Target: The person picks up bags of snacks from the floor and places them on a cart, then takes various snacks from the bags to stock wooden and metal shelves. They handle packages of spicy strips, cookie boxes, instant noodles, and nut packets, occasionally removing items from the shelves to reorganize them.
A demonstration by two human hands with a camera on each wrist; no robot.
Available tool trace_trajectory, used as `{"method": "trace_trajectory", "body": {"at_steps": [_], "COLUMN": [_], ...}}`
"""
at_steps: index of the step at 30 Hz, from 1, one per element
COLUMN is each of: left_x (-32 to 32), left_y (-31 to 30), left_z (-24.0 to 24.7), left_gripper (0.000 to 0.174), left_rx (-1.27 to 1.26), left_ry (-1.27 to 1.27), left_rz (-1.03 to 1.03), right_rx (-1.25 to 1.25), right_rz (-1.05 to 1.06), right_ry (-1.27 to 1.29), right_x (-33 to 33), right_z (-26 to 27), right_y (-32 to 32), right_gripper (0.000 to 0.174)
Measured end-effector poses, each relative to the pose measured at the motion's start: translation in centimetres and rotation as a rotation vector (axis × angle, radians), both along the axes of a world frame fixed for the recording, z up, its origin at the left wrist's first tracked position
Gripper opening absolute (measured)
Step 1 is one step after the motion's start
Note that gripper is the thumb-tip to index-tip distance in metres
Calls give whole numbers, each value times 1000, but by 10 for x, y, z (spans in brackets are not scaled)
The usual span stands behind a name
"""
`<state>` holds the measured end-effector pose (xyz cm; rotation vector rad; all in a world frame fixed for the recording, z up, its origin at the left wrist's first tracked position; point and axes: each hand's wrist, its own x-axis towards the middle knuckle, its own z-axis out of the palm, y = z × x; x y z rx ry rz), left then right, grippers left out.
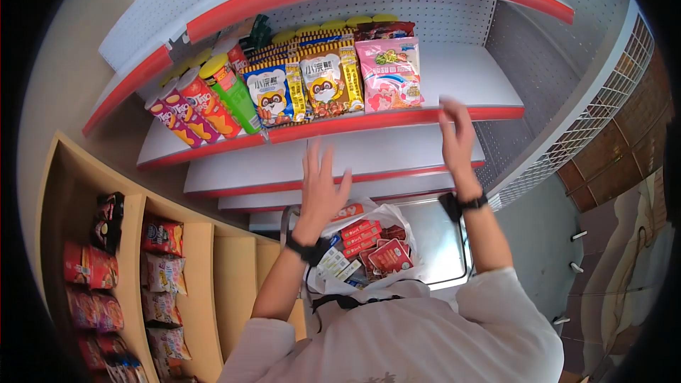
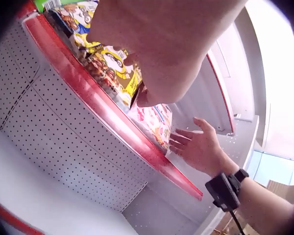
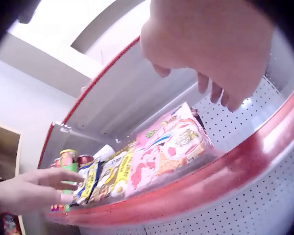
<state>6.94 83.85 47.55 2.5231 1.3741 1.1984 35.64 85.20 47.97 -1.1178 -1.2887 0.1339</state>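
Note:
Fingers spread and holding nothing, my left hand [image 1: 323, 190] hovers in front of the shelf's red edge, below the snack bags. My right hand [image 1: 457, 140] is raised beside the right end of the row, fingers loosely bent with nothing in them. Nearest to it stands a pink snack bag [image 1: 390, 76], propped upright on the shelf. To its left are a brown-and-yellow raccoon-print bag [image 1: 325, 79] and a blue-and-yellow one [image 1: 273, 92]. In the right wrist view the pink bag [image 3: 169, 147] appears just below the right hand [image 3: 210, 49].
Chip canisters [image 1: 202, 103] line the shelf's left end. Under my arms sits a white plastic bag [image 1: 411, 223] holding several red and white boxes, by a metal-topped cart [image 1: 443, 237]. A wooden rack [image 1: 202, 241] with snacks stands left, a wire mesh panel [image 1: 603, 92] right.

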Motion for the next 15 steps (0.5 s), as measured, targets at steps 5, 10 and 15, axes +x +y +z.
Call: {"method": "trace_trajectory", "body": {"at_steps": [5,10,15], "left_x": [-78,-87,-86], "left_y": [-98,-161,-163], "left_z": [-99,-191,-228], "left_gripper": [36,45,63], "left_rx": [-585,-934,-1196], "left_ry": [-102,138,543], "left_rz": [-103,-140,79], "right_rx": [-348,-791,-868], "right_rz": [244,662,690], "right_ry": [-83,-176,-612], "right_x": [-47,-84,-106], "right_z": [-104,-166,-266], "right_y": [-141,-183,-158], "right_gripper": [10,19,50]}}
